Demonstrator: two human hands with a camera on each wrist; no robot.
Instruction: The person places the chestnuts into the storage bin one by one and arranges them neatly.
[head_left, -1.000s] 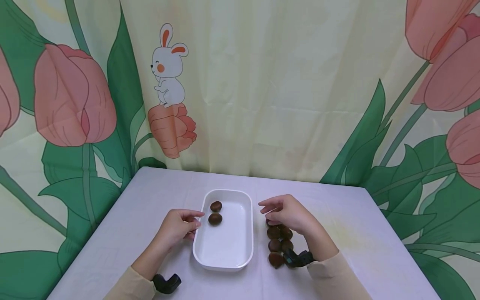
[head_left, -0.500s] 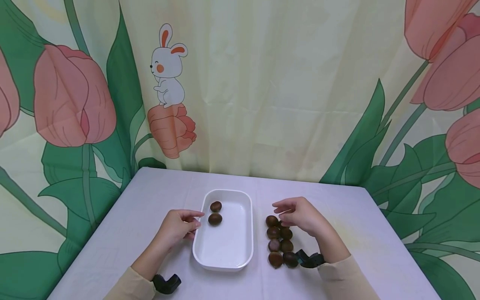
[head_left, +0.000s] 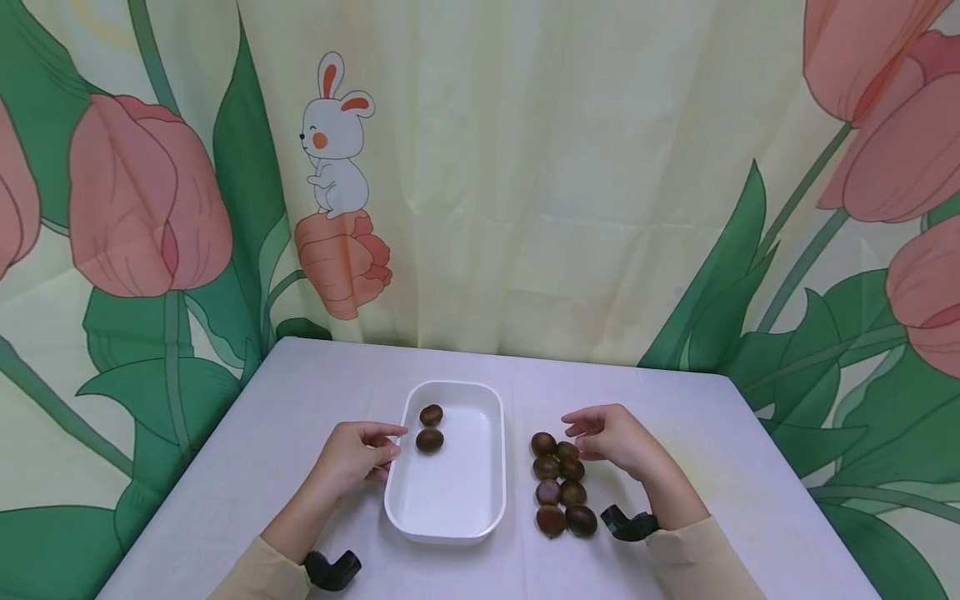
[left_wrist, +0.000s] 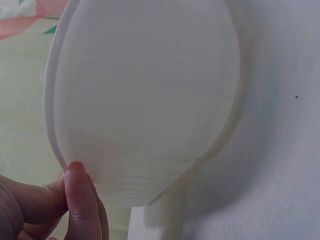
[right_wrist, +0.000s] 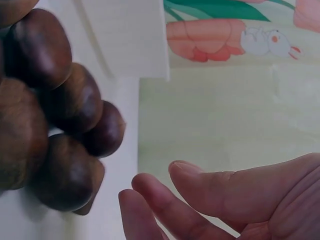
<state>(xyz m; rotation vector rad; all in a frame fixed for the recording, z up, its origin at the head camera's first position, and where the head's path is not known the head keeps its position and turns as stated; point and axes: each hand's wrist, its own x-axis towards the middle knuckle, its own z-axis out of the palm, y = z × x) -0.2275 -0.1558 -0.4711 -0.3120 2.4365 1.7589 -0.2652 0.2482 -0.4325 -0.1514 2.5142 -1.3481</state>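
My left hand [head_left: 356, 454] grips the left rim of a white rectangular tray [head_left: 450, 532]. In the left wrist view, fingers [left_wrist: 82, 205] lie against the outer wall of the tray [left_wrist: 145, 100]. Two brown chestnuts, a smaller one [head_left: 431, 415] and a larger one [head_left: 430, 441], lie inside at its far left. Right of the tray, several chestnuts [head_left: 551, 521] form two columns on the table. My right hand [head_left: 618, 437] hovers just right of their far end, fingers loosely bent and holding nothing. In the right wrist view a gap separates its fingertips from the chestnuts [right_wrist: 65, 172].
A white cloth covers the table [head_left: 675, 450]. Behind it hangs a curtain [head_left: 525, 208] printed with tulips, a rabbit and a carrot. Black wrist cameras sit on both wrists, the right one [head_left: 630, 523] close beside the nearest chestnut on that side.
My right hand has drawn back to the right and slightly nearer, uncovering the far chestnuts in the columns. The left hand, tray and its two chestnuts have stayed put.
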